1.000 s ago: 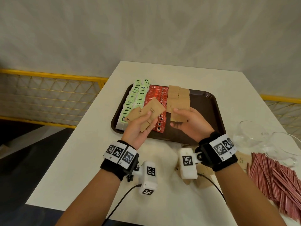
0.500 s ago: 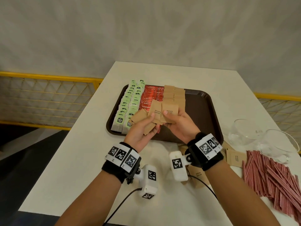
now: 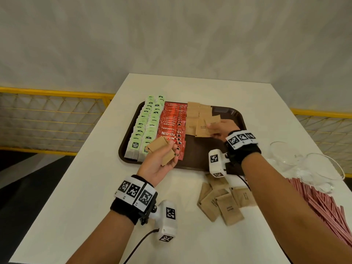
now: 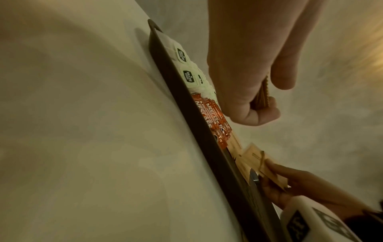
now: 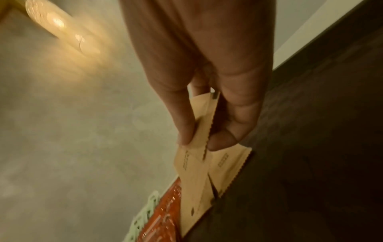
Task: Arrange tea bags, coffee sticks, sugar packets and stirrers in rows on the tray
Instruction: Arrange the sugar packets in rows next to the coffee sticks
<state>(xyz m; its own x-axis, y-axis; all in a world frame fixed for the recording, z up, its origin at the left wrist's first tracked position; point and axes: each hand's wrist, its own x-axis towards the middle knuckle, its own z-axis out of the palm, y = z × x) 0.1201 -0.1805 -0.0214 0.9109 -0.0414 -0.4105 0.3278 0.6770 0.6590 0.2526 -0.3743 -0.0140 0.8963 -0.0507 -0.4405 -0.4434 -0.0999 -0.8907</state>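
Note:
A dark brown tray (image 3: 198,161) holds two rows of green tea bags (image 3: 147,126), a row of red coffee sticks (image 3: 172,126) and a shorter row of brown sugar packets (image 3: 198,117). My left hand (image 3: 162,155) hovers over the tray's near left part and grips a small stack of brown sugar packets (image 3: 159,145), seen edge-on in the left wrist view (image 4: 263,96). My right hand (image 3: 219,128) pinches one sugar packet (image 3: 213,121) between thumb and fingers (image 5: 184,131) at the near end of the sugar row.
Loose sugar packets (image 3: 224,204) lie on the white table (image 3: 85,187) in front of the tray. A heap of red stirrers (image 3: 327,208) and two clear glass bowls (image 3: 304,164) sit at the right. A yellow wire fence (image 3: 47,117) runs behind the table.
My right hand took a sugar packet from beside my left hand and carried it right and away, onto the near end of the sugar row. My left hand stayed put with its stack.

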